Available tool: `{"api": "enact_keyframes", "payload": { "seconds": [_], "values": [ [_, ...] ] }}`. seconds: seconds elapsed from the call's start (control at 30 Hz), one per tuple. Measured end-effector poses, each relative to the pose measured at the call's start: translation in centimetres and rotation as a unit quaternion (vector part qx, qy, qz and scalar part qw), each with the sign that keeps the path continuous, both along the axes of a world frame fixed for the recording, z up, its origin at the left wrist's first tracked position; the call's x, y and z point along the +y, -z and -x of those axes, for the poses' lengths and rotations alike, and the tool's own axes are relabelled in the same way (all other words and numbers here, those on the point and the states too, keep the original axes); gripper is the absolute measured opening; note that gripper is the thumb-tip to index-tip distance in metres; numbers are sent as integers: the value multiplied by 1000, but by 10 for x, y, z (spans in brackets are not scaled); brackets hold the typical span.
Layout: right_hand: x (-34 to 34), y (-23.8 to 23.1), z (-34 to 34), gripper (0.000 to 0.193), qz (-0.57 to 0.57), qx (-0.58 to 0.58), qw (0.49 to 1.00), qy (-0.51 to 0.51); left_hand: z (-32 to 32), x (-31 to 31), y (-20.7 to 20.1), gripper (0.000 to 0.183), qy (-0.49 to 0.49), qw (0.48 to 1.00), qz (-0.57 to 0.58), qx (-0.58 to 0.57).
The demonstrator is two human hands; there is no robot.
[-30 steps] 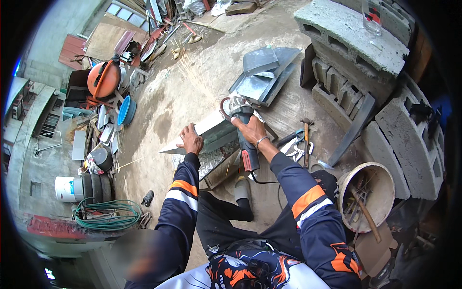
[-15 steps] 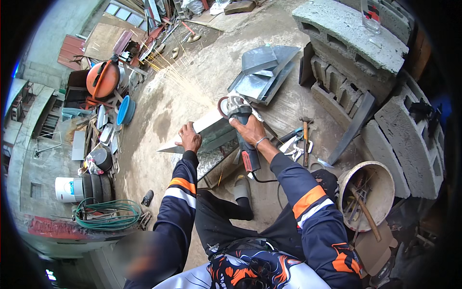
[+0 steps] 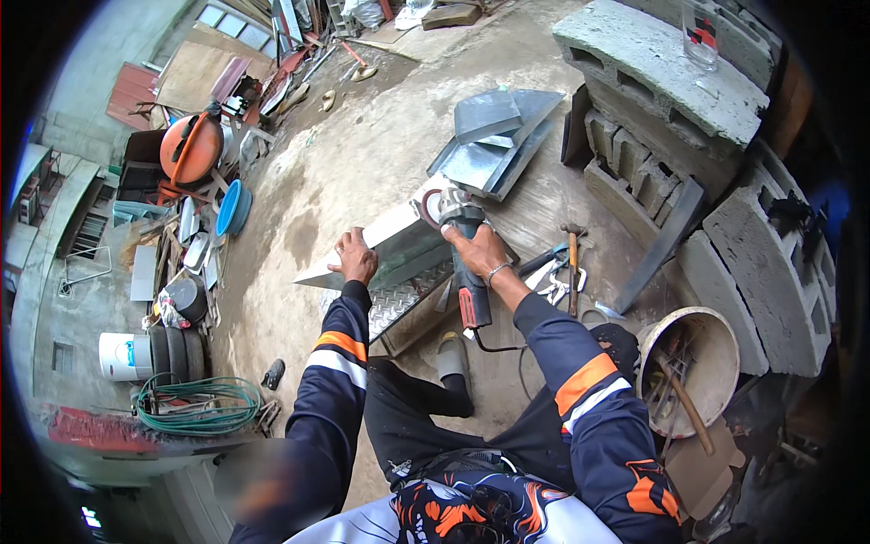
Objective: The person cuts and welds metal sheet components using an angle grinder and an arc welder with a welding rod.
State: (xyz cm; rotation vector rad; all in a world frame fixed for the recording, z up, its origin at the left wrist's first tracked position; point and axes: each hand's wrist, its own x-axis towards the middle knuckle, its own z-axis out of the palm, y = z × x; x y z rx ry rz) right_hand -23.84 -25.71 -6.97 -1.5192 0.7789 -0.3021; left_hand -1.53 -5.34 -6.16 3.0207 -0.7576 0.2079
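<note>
In my right hand (image 3: 480, 250), fingers wrapped round its body, is an angle grinder (image 3: 474, 306) with a reddish-brown disc. The disc is at the far right end of a bent piece of sheet metal (image 3: 397, 245); I cannot tell whether they touch. My left hand (image 3: 354, 257) grips the upper edge of this piece near its pointed left end. Beneath it lies a diamond-pattern metal plate (image 3: 405, 301) on a low support. More folded sheet-metal pieces (image 3: 489, 150) are stacked on the floor just beyond the grinder.
A hammer (image 3: 573, 263) and blue-handled snips (image 3: 541, 261) lie right of the grinder. Its cord (image 3: 498, 347) runs near my feet. A bucket (image 3: 648, 399) of tools stands at right, below stacked concrete blocks (image 3: 652, 82). A green hose (image 3: 199, 405) is coiled at left.
The stream of sparks that flew to the far left has stopped. My right hand has shifted the grinder slightly right and nearer me. My left hand keeps its hold.
</note>
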Motion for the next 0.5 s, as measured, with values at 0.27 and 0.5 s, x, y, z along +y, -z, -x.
{"api": "enact_keyframes", "payload": {
  "seconds": [0.27, 0.5],
  "values": [
    [3, 7, -5, 79, -31, 16, 999, 6, 12, -7, -1, 55, 9, 1000, 21, -2],
    [5, 3, -11, 80, -23, -10, 1000, -15, 3, 4, -1, 53, 26, 999, 25, -12]
  ]
}}
